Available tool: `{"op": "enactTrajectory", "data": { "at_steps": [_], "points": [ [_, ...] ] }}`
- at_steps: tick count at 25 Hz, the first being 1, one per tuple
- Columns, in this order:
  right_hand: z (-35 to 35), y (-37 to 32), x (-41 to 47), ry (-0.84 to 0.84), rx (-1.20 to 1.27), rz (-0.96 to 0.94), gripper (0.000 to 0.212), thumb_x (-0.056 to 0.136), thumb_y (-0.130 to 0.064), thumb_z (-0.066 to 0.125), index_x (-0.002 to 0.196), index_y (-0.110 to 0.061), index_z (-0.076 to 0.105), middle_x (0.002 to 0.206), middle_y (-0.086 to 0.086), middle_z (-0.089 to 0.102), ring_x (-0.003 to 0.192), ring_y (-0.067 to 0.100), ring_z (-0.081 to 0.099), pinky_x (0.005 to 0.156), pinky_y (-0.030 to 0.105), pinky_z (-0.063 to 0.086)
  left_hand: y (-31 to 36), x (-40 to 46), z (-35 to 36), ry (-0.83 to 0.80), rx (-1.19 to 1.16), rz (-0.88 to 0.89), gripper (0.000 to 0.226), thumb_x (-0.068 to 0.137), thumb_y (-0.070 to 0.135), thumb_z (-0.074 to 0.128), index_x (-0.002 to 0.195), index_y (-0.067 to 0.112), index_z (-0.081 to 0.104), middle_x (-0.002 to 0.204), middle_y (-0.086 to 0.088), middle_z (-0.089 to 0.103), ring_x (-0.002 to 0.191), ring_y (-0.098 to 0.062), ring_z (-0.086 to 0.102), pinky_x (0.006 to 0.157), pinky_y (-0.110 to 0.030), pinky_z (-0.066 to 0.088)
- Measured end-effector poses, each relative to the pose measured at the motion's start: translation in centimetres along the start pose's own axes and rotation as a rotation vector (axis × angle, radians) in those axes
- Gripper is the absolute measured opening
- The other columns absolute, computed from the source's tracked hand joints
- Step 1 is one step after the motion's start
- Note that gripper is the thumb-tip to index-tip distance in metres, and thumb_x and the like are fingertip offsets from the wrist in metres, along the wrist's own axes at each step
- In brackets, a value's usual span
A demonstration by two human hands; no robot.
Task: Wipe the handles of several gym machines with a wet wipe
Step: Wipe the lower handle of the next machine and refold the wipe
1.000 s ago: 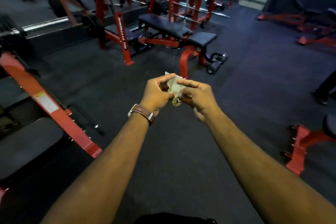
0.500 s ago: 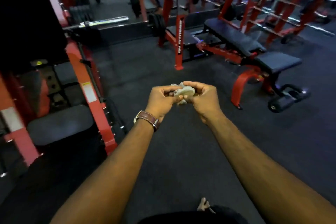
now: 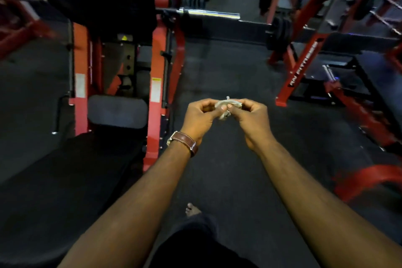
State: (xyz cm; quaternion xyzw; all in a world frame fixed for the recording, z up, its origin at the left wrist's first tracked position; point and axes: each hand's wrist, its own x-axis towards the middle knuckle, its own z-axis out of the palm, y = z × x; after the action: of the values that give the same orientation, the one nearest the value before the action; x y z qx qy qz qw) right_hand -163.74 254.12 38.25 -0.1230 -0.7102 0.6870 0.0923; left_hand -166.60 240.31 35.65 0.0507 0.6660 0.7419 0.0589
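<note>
Head view: left hand (image 3: 200, 115) and right hand (image 3: 250, 118) together at centre, out in front above dark floor (image 3: 228, 76). Both pinching crumpled pale wet wipe (image 3: 226, 107) between thumbs and curled fingertips. Brown leather watch strap (image 3: 185, 142) on left wrist. Red-framed machine (image 3: 156, 76) with black pads just to the left; chrome barbell (image 3: 208, 13) beyond; red rack (image 3: 304, 65) to the right. Bare foot (image 3: 192, 210) low at centre.
</note>
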Motion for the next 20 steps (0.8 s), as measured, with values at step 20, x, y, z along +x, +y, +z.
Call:
{"op": "enactTrajectory", "data": {
  "at_steps": [20],
  "points": [
    [20.2,12.8,36.7,-0.695,-0.374,0.245,0.037,0.079,0.002,0.077,0.060,-0.014,0.050,0.060,0.009,0.055,0.061,0.020,0.054,0.058,0.035,0.047,-11.3,28.0,-7.1,1.129,-0.523,-0.468,0.019,0.085,-0.009,0.068,0.078,0.008,0.071,0.078,-0.010,0.071,0.068,-0.015,0.065,0.058,-0.020,0.053]
  ]
}}
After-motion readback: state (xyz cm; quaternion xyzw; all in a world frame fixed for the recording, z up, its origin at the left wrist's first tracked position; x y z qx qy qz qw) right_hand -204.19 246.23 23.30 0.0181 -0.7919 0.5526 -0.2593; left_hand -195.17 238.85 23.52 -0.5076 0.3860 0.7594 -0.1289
